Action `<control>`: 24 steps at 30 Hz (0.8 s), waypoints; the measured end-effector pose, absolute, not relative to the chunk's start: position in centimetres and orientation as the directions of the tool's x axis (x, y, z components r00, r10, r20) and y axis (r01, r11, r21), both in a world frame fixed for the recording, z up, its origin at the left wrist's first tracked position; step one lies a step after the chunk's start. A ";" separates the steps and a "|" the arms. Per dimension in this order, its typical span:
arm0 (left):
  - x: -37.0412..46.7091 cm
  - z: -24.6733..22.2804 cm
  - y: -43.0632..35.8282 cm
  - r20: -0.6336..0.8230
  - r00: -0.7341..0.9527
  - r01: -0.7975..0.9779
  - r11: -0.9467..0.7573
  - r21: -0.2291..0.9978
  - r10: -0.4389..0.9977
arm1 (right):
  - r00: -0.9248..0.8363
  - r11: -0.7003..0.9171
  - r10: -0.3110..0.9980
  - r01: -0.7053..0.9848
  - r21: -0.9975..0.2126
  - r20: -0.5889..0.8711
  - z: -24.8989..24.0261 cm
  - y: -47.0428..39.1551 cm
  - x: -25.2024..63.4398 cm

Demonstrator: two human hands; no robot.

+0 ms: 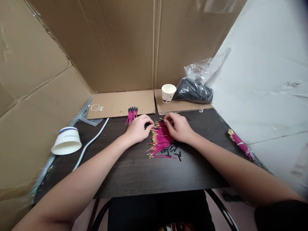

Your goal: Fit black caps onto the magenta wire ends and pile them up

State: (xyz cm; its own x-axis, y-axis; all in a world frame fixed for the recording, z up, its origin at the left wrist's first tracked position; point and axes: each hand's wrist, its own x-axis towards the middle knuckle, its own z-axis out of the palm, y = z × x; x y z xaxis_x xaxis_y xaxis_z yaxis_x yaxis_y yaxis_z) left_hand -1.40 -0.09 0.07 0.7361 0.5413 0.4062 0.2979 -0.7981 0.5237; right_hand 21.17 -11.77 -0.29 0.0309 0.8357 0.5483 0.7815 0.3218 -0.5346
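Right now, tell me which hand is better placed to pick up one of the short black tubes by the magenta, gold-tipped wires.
Probably the right hand: the short black tubes lie mostly on its side of the magenta, gold-tipped wires, while the left hand sits opposite.

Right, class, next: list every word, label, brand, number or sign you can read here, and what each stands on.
Readable texts: none.
Tipped paper cup at left: a faint line of print below the blue band, too small and blurred to read.
Upright paper cup at back: small markings, also too blurred to read.
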 end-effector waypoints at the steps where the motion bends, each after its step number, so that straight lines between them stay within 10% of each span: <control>1: -1.4 0.1 -0.1 0.391 0.741 0.310 -0.794 0.522 0.546 | 0.046 0.317 0.839 0.770 -0.554 0.543 -0.2 -11.8 21.1; 24: -0.6 0.0 -1.5 0.391 0.661 0.210 -0.658 0.724 0.640 | -0.004 0.421 0.815 0.691 -0.587 0.580 -0.3 -12.1 20.6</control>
State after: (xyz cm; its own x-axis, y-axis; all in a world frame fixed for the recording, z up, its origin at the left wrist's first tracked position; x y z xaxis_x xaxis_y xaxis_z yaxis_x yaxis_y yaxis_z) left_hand -0.61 -1.47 0.04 0.6611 0.6405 0.3908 0.2095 -0.6577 0.7235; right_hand 20.58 -12.13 -0.27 -0.0040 0.8149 0.5796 0.6911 0.4211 -0.5873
